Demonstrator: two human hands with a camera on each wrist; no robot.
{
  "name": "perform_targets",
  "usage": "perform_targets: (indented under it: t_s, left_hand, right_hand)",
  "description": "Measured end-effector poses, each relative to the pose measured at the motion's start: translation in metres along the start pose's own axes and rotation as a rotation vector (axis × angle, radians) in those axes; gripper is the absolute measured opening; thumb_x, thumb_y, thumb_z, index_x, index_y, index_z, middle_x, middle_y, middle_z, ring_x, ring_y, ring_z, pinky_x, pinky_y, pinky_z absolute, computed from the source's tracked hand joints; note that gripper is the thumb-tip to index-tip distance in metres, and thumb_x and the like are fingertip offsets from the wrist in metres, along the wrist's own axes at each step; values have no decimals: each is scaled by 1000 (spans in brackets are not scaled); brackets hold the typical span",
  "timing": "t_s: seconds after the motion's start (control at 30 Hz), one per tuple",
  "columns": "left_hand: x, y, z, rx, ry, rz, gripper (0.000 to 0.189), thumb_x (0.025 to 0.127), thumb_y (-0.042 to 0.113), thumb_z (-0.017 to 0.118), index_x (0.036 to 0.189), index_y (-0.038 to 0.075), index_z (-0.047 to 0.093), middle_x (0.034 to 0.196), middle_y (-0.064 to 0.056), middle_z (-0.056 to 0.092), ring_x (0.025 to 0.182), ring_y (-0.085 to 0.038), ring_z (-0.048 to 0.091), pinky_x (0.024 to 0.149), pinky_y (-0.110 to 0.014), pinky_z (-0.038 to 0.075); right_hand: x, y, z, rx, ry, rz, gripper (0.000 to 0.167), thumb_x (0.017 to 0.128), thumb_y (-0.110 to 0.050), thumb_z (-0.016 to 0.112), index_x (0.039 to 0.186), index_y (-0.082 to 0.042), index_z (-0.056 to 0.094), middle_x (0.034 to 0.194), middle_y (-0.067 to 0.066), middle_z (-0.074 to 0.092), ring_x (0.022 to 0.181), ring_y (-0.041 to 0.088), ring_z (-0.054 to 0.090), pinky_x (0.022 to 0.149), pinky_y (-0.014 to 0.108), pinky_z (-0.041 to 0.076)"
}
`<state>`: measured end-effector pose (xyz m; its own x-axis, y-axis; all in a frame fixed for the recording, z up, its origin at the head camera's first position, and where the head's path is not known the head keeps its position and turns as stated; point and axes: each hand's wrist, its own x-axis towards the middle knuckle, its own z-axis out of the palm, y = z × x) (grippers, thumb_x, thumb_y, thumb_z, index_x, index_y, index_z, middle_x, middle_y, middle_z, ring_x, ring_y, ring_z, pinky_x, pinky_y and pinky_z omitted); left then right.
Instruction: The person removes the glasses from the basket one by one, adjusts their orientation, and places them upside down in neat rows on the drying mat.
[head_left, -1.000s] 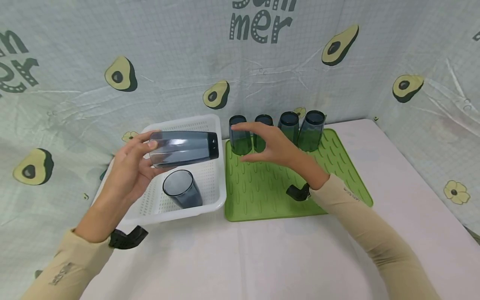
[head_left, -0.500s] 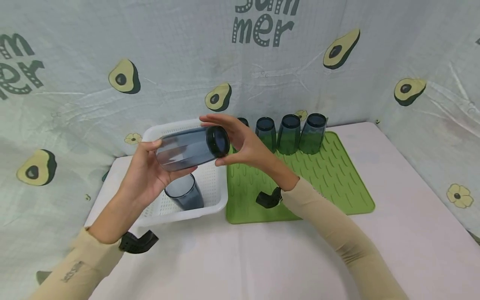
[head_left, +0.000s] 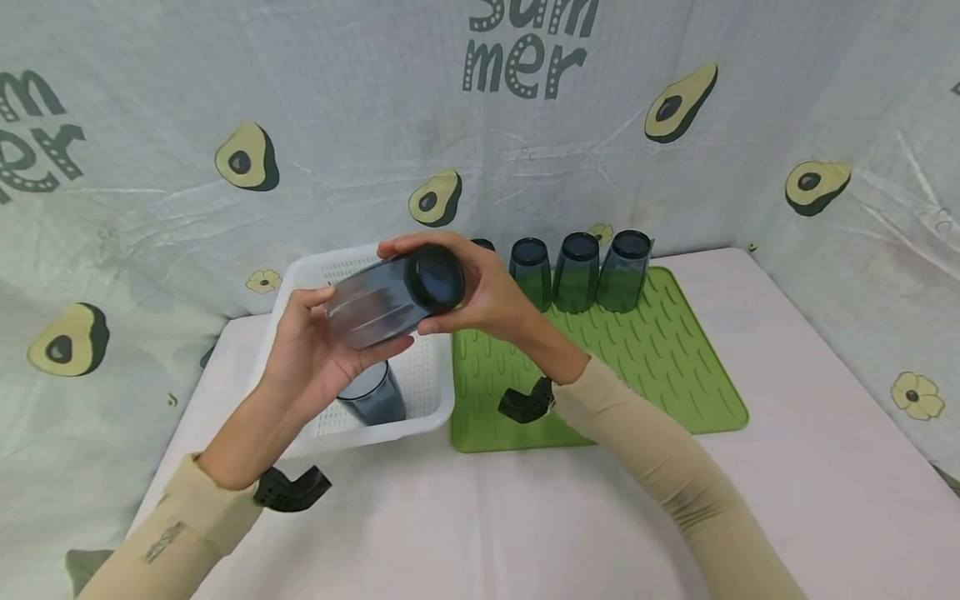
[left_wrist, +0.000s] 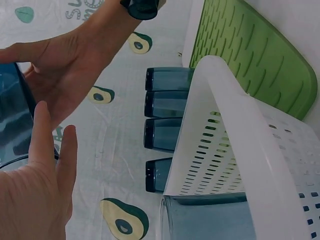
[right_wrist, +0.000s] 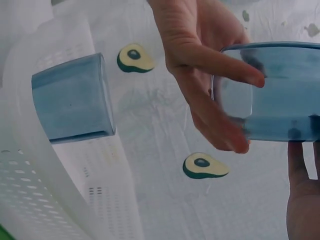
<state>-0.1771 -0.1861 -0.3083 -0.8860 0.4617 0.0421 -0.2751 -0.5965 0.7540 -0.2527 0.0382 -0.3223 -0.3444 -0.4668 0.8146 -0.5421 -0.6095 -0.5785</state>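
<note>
Above the white basket (head_left: 444,400) a blue-tinted drinking glass (head_left: 375,307) is held on its side in both hands. My left hand (head_left: 311,362) grips its mouth end, thumb on top and fingers below. At the dark, thick base, my right hand (head_left: 491,292) curls its fingers and thumb around the glass. The right wrist view shows the left fingers (right_wrist: 220,60) spread along the clear wall of the glass (right_wrist: 280,95). A second glass (head_left: 381,402) leans inside the basket, partly hidden behind the left hand.
Several matching glasses (head_left: 577,275) stand upside down in a row along the back of the green drying mat (head_left: 637,367); the leftmost is mostly hidden by the right hand. An avocado-print cloth (head_left: 337,100) rises behind the white table (head_left: 525,517).
My right hand has come left from over the mat and taken hold of the glass's base. The glass, in the left hand, has shifted slightly right and turned its base toward the camera.
</note>
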Motion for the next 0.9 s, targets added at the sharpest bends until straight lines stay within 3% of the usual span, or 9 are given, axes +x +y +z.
perform_targets:
  t_s: [0.2, 0.37, 0.5, 0.6, 0.77, 0.9]
  left_hand:
    - [3, 0, 1, -87, -60, -22, 50, 108, 26, 26, 151, 5, 41, 151, -19, 45, 131, -38, 55, 102, -58, 48]
    - [3, 0, 3, -105, -81, -39, 50, 109, 25, 25, 150, 4, 45, 150, -19, 50, 134, -39, 52, 104, -63, 44]
    - [3, 1, 4, -53, -94, -65, 51, 109, 26, 23, 151, 6, 44, 151, -16, 50, 137, -35, 51, 107, -64, 41]
    - [3, 2, 3, 111, -75, -51, 50, 109, 28, 22, 150, 10, 45, 148, -10, 52, 136, -31, 51, 109, -58, 44]
    - [2, 1, -2, 547, 35, 41, 41, 107, 33, 31, 143, 20, 45, 143, -4, 46, 135, -26, 43, 109, -39, 44]
    - [-3, 3, -3, 713, 102, 88, 44, 105, 32, 39, 147, 18, 36, 150, -6, 36, 143, -29, 34, 109, -31, 39]
  right_hand:
    - [2, -7, -2, -51, -22, -26, 80, 73, -3, 91, 132, 22, 43, 137, 34, 54, 133, 40, 52, 112, 58, 39]
    - [3, -13, -3, -73, -23, -23, 81, 75, -10, 91, 132, 22, 43, 135, 37, 54, 132, 42, 52, 111, 58, 40]
    - [2, -18, -3, -88, -8, 0, 82, 76, -18, 91, 132, 20, 46, 134, 37, 54, 131, 41, 52, 110, 56, 41]
    - [1, -22, -3, -99, 5, 22, 79, 77, -15, 91, 133, 19, 48, 134, 35, 55, 131, 40, 53, 109, 55, 43]
    - [0, -28, -4, -120, 15, 44, 75, 75, -3, 90, 135, 17, 49, 135, 32, 56, 131, 39, 53, 110, 54, 43]
    - [0, -32, -7, -148, 24, 64, 75, 73, 1, 90, 135, 15, 50, 136, 29, 58, 132, 37, 54, 109, 53, 44]
